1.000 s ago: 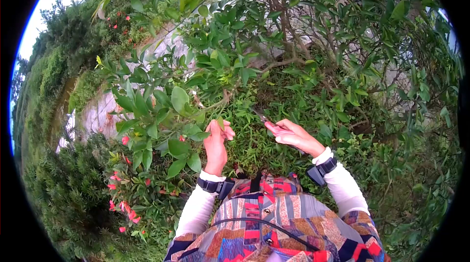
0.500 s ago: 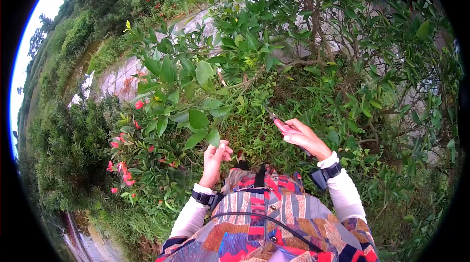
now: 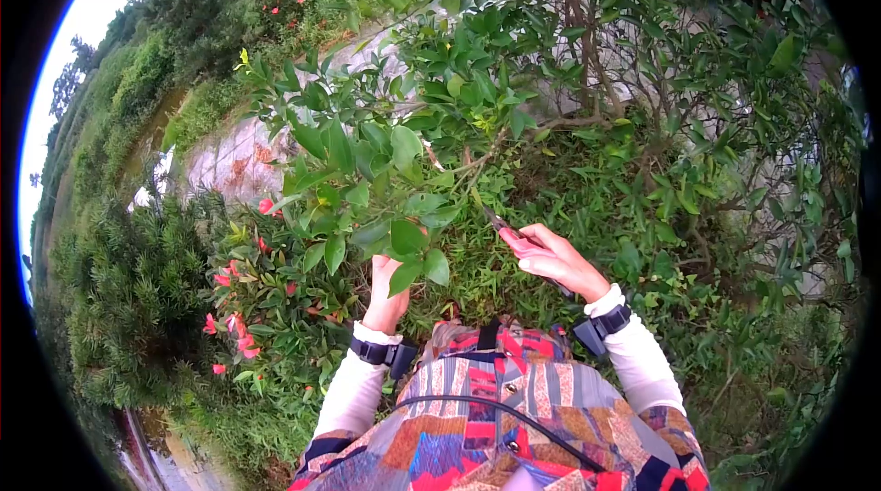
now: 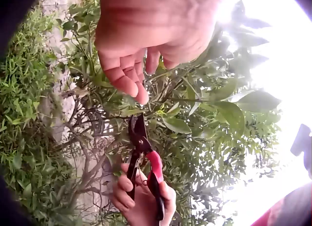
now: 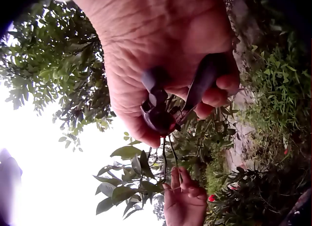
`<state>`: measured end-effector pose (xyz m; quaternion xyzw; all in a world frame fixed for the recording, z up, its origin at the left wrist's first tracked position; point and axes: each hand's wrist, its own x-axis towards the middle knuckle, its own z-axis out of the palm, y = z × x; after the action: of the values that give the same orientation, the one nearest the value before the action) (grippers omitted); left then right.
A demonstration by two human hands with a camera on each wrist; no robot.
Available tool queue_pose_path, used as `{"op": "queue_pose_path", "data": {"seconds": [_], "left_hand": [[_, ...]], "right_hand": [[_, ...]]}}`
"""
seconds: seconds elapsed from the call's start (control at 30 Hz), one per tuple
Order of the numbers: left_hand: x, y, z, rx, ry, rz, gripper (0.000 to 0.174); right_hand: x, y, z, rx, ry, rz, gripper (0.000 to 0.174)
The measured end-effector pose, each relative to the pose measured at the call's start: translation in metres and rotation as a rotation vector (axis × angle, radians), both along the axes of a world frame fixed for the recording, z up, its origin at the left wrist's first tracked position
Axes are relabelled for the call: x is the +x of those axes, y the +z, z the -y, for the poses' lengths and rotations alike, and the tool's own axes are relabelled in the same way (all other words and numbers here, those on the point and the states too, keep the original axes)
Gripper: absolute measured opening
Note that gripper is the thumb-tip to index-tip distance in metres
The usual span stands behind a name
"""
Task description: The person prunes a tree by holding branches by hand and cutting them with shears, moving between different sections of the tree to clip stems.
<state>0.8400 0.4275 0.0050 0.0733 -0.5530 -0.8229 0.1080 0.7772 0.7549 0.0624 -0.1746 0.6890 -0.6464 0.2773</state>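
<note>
My right hand [image 3: 564, 262] grips a pair of pruning shears [image 4: 141, 144] with red and black handles. Their dark blades stand slightly apart and point up toward a leafy branch [image 4: 229, 113]. Over the blades in the left wrist view, my left hand [image 4: 151, 35] has its fingers loosely bent, with no object showing between them. In the head view, large green leaves [image 3: 407, 237] partly cover the fingers of that hand. The right wrist view shows the left hand's fingertips close to thin stems beside the leaves.
A shrub with red flowers [image 3: 246, 344] grows at the left. Bare woody branches [image 3: 587, 41] of the leafy tree spread at the upper right. Pale paving [image 3: 234, 161] lies beyond the leaves, and low green plants [image 3: 477, 275] cover the ground between the hands.
My left hand drew down from the branch, then moved back up and left under the leaves. The shears stay in my right hand, slightly shifted. The head view has also turned a little.
</note>
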Motion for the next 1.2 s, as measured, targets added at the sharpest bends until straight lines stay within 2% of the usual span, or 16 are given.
{"op": "queue_pose_path", "data": {"seconds": [0.07,0.1,0.2,0.23,0.27,0.33,0.37,0.4,0.47,0.5,0.53,0.67,0.73,0.77,0.9,1.2], "left_hand": [[-0.01,0.006,-0.004,0.091,-0.173,0.04,0.034],[-0.012,0.034,-0.01,0.148,-0.349,0.103,0.03],[-0.018,0.038,-0.017,0.249,-0.42,0.09,0.027],[-0.02,0.033,-0.016,0.485,-0.44,0.089,0.03],[-0.02,0.025,-0.012,0.489,-0.442,0.09,0.03],[-0.017,0.025,-0.009,0.727,-0.351,0.128,0.037],[-0.021,0.022,-0.015,0.458,-0.259,0.102,0.047],[-0.019,0.024,-0.015,0.458,-0.259,0.102,0.047],[-0.016,0.025,-0.015,0.268,-0.346,0.007,0.056],[-0.015,0.026,-0.022,0.169,-0.291,0.007,0.064],[-0.016,0.026,-0.024,0.169,-0.289,0.006,0.064],[-0.018,0.013,-0.031,0.214,-0.281,0.038,0.056],[-0.019,0.009,-0.032,0.34,-0.379,0.026,0.044],[-0.024,-0.005,-0.031,0.22,-0.328,0.131,0.034],[-0.023,0.006,-0.045,0.181,-0.261,0.231,0.024],[-0.025,0.009,-0.041,0.016,-0.287,0.246,0.027]], "right_hand": [[-0.002,-0.001,0.005,0.083,0.02,-0.174,0.063],[-0.001,-0.001,0.008,0.084,0.019,-0.186,0.062],[0.001,-0.003,0.015,0.064,-0.013,-0.205,0.064],[0.002,-0.006,0.016,0.06,-0.009,-0.198,0.071],[0.003,-0.007,0.015,0.063,-0.01,-0.197,0.071],[0.005,-0.009,0.013,0.052,0.014,-0.194,0.07],[0.005,-0.01,0.012,0.063,0.019,-0.196,0.069],[0.004,-0.011,0.013,0.063,0.02,-0.196,0.069],[0.003,-0.012,0.013,0.071,0.008,-0.254,0.069],[0.001,-0.015,0.014,0.071,0.007,-0.254,0.069],[-0.001,-0.02,0.016,0.051,-0.013,-0.291,0.067],[-0.011,-0.025,0.024,0.061,-0.014,-0.336,0.066],[-0.014,-0.019,0.025,0.063,-0.012,-0.318,0.066],[-0.015,-0.018,0.026,0.066,-0.005,-0.293,0.065],[-0.016,-0.017,0.026,-0.022,-0.014,-0.208,0.063],[-0.016,-0.016,0.025,-0.127,0.047,-0.001,0.056]]}}
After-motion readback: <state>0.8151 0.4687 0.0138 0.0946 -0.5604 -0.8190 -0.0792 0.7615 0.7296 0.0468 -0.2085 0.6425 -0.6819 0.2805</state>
